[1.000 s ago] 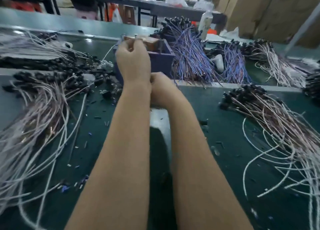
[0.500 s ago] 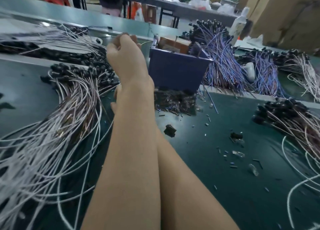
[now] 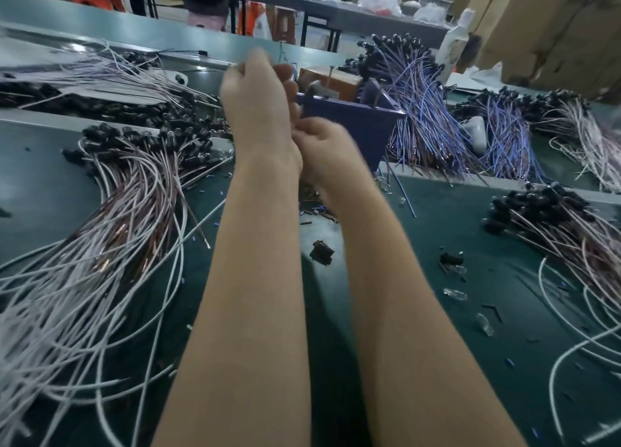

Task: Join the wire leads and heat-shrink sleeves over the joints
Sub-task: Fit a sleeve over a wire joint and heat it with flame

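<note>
Left hand [image 3: 255, 103] and right hand [image 3: 324, 147] are seen curled at centre; their hold cannot be told. One box [image 3: 349, 127] is seen beside two blue bundles [image 3: 420, 110].

The table [image 3: 437, 231] is covered in a dark green mat, and the wire leads [image 3: 100, 245] fanned over it are white and pale pink with coppery brown stretches, each ending in a black cap [image 3: 100, 132]. The box [image 3: 353, 127] is a deep violet-blue with a brown block [image 3: 331, 78] inside it, and the wires [image 3: 413, 110] beside it are blue and purple with black tips. A black scrap [image 3: 322, 252] and clear, glassy bits [image 3: 455, 293] dot the green, and the cardboard [image 3: 554, 26] is tan.
</note>
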{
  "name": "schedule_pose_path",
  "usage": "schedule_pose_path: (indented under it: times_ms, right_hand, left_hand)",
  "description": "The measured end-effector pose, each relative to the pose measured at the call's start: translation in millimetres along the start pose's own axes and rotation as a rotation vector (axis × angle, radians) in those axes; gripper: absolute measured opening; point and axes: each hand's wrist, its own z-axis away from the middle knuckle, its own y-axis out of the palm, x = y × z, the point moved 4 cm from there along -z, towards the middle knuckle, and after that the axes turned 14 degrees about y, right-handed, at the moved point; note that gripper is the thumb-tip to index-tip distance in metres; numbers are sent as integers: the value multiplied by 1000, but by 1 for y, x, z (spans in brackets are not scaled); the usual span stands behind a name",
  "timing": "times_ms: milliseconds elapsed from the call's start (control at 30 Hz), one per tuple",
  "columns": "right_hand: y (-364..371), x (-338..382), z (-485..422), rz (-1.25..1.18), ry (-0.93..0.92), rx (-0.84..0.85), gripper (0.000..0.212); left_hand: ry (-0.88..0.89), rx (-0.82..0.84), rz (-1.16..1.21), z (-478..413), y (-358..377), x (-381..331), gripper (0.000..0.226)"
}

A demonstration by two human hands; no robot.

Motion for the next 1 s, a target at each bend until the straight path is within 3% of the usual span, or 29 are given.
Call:
schedule_pose_path:
  times_ms: [100,200,233,300,400,500,600,667,733,800,900,1000]
  right_hand:
    - [-57,1,3,-496,-55,-113,13]
    - [-98,-5,6,-879,-82,-240,13]
    - [-106,-8,5,-964,-82,-260,11]
    - [-116,-14,4,-1034,-60,-295,7]
    - [-118,-26,-1,-907,34,-339,11]
    - [-116,-34,-5,-572,160,-378,19]
    - [-118,-37,-7,5,231,-407,22]
    - [-120,-25,-6,295,110,-487,23]
    - [-116,-7,2,335,-75,-531,25]
    - [-105,8,9,270,-197,-449,24]
    - [-84,13,11,320,-220,-299,21]
    - [-77,11,8,397,-230,-342,16]
  left_hand:
    - [-78,376,-220,11,17,9,28]
    - [-244,791,-701,35,29,31,47]
    - [-288,869,-794,41,31,40,53]
    - [-313,848,-800,45,33,54,49]
    - [-244,673,-556,40,35,61,27]
    - [-192,520,-326,34,33,62,25]
    - [-119,464,-417,26,27,63,32]
    - [-88,484,-500,24,24,63,33]
    - [-67,530,-543,24,23,61,33]
    - [-83,600,-549,26,25,58,32]
    - [-95,719,-649,29,27,55,25]
    - [-113,795,-771,31,26,54,23]
